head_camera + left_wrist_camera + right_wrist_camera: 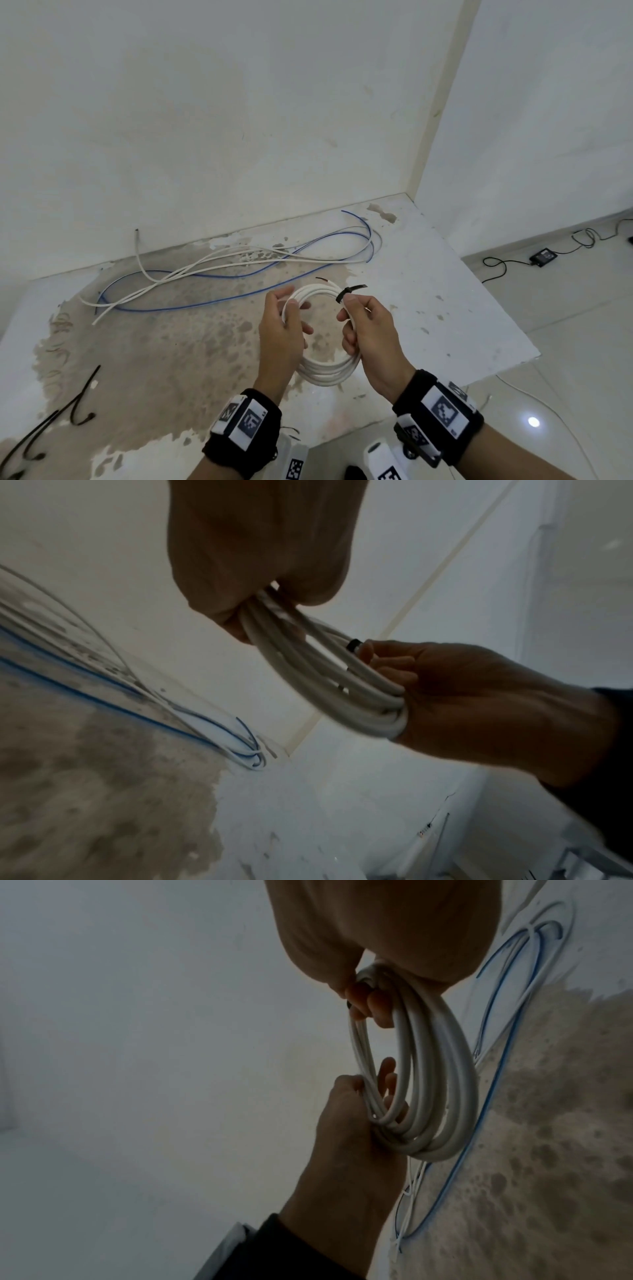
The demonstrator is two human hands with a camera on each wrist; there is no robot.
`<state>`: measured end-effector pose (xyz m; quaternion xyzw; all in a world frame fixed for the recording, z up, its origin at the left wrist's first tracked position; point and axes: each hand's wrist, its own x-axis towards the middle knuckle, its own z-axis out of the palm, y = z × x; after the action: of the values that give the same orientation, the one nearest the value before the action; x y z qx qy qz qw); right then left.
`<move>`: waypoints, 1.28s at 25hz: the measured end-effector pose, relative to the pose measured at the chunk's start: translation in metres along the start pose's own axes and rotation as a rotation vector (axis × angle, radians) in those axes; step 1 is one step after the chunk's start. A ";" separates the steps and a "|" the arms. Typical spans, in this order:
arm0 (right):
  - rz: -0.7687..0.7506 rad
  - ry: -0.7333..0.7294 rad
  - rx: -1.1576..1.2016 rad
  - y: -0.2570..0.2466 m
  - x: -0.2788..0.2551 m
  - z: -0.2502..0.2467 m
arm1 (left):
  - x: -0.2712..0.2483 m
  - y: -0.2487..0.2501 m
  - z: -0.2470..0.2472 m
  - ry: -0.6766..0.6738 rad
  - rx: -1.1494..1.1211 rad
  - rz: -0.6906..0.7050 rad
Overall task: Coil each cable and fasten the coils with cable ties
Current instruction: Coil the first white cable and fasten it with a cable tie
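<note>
A coiled white cable (325,371) hangs between both hands above the stained surface. My left hand (282,325) grips the coil's left side, fingers curled round its strands (274,620). My right hand (363,325) grips the coil's right side (411,1047), its thumb by a black cable tie (349,292) wrapped round the strands, with the tie's tail sticking out to the right. A short bare cable end (323,280) pokes out at the coil's top. A loose white cable (212,263) and a loose blue cable (239,298) sprawl uncoiled farther back.
The worn platform (171,359) ends at a wall behind and an edge to the right. Black cable ties (78,401) lie at its front left. On the tiled floor (582,342) to the right sit a black adapter (543,256) and its cord.
</note>
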<state>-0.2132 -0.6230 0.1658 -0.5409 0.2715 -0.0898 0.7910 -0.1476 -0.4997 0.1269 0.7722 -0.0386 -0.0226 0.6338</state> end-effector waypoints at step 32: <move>-0.592 -0.513 -0.377 -0.078 -0.049 0.010 | -0.029 0.096 -0.078 -0.206 -0.084 0.479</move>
<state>-0.2376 -0.6250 0.2556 -0.7354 -0.0889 -0.1242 0.6602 -0.1729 -0.4394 0.2358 0.7076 -0.2836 0.0480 0.6454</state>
